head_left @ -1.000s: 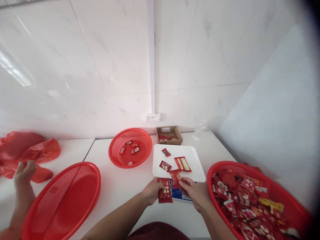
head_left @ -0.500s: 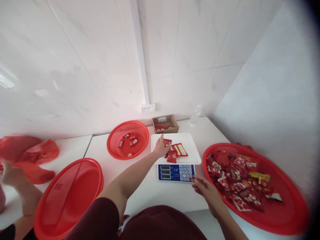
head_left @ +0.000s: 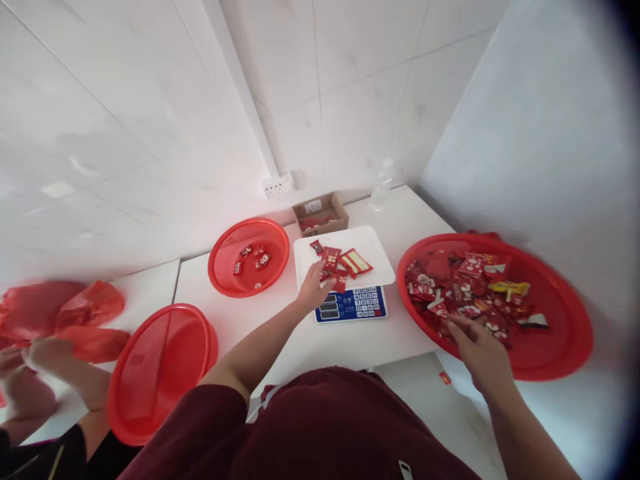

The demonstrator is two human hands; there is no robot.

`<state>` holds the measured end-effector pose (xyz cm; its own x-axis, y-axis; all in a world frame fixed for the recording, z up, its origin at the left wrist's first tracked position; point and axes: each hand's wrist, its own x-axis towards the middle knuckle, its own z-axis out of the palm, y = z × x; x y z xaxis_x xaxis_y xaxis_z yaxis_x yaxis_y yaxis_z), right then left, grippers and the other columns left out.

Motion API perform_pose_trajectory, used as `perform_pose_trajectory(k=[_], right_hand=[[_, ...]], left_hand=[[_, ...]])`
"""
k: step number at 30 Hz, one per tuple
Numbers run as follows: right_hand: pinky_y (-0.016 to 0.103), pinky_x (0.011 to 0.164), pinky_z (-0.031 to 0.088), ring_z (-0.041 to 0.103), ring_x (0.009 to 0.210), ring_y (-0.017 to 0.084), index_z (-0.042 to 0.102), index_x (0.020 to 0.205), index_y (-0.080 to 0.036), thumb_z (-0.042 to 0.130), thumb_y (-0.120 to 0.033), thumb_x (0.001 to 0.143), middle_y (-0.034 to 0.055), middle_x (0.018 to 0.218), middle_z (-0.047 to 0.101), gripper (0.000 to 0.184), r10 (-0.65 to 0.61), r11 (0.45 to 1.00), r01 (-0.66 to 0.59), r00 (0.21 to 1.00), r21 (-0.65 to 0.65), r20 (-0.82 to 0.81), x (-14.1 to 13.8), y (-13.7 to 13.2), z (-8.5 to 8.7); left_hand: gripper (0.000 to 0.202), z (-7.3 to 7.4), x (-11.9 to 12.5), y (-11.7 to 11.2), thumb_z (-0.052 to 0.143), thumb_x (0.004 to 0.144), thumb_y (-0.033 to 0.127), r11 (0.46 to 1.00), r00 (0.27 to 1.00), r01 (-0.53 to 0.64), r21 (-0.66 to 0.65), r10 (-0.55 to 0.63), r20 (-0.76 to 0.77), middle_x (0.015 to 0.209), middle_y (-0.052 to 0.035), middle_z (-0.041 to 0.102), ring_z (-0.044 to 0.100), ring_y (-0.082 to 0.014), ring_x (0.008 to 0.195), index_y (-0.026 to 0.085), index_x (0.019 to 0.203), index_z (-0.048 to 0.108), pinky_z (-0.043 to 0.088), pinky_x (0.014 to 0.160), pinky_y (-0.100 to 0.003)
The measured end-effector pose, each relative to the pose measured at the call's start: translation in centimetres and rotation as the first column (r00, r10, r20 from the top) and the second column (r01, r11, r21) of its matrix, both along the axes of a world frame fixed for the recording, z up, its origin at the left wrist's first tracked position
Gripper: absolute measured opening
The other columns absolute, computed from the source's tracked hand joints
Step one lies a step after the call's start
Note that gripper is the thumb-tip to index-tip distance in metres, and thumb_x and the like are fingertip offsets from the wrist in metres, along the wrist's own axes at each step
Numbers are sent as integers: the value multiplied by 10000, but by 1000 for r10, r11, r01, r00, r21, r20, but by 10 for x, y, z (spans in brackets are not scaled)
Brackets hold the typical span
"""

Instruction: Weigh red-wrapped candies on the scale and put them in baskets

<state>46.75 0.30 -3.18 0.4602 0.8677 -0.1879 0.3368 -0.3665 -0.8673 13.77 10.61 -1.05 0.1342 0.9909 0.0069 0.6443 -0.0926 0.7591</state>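
Note:
My left hand point(head_left: 313, 290) is open over the front left of the scale's white weighing tray point(head_left: 376, 257), its fingertips touching small red packets point(head_left: 331, 259). A red-and-cream packet point(head_left: 356, 263) and a small wrapped sweet point(head_left: 317, 247) lie on the same tray. Below it shows the blue keypad panel point(head_left: 357, 305) of the scale. On the right, my right hand point(head_left: 480, 353) reaches over the near rim of a big red basket point(head_left: 565, 357), fingers extended onto a heap of red wrapped snack packets point(head_left: 473, 287). No packet shows lifted in it.
Behind the scale stand a cardboard box point(head_left: 323, 212) and a clear bottle point(head_left: 381, 193). To the left are a red basket with several sweets point(head_left: 250, 288) and another red basket point(head_left: 165, 373). At far left, a co-worker's hands point(head_left: 55, 367) are near red plastic bags point(head_left: 45, 307).
My right hand has moved from beside the scale's keypad into the right basket. My left hand has drawn back slightly towards me on the tray, uncovering a small sweet. The view has shifted.

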Motion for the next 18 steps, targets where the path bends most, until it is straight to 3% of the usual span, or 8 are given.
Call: perform_pose_trajectory(k=[2,5,9,13,18], right_hand=[[377,734,557,688,789,232,645,960,-213,547,-450,695,75,842,723,369,1,999,-3,999,-45,-50,-3,2,3],[412,786,523,670,823,245,655,945,-226,544,-431,696,77,884,723,341,105,992,-100,992,-78,71,-8,7,7],[433,791,496,649,834,258,664,941,-208,495,-437,729,104,927,715,355,247,967,-225,946,-123,212,-13,20,12],[416,836,483,645,873,251,660,965,-199,489,-410,732,113,981,709,358,323,944,-301,925,-135,200,-18,40,18],[384,876,469,641,937,244,652,946,-220,465,-404,754,97,1033,704,324,387,922,-382,902,-61,192,-14,59,18]], left_hand=[[509,3,-9,-29,517,852,383,996,995,-79,-30,80,58,1354,-118,499,451,-236,1264,208,1322,428,367,1045,-413],[393,-1,-24,-79,489,855,384,973,990,-110,-204,125,59,1076,-75,654,618,-193,974,215,1209,517,470,888,-362],[429,-15,-32,-129,423,871,419,871,998,-41,-489,61,26,864,-26,659,625,-157,755,192,1227,501,483,771,-310],[467,-22,-26,-144,459,847,467,766,1000,-19,-643,0,-29,891,-30,669,626,-172,779,205,1230,516,460,792,-310],[391,-18,-13,-145,589,765,437,768,995,-97,-633,83,-53,929,-34,685,621,-199,809,247,1106,617,452,793,-319]])
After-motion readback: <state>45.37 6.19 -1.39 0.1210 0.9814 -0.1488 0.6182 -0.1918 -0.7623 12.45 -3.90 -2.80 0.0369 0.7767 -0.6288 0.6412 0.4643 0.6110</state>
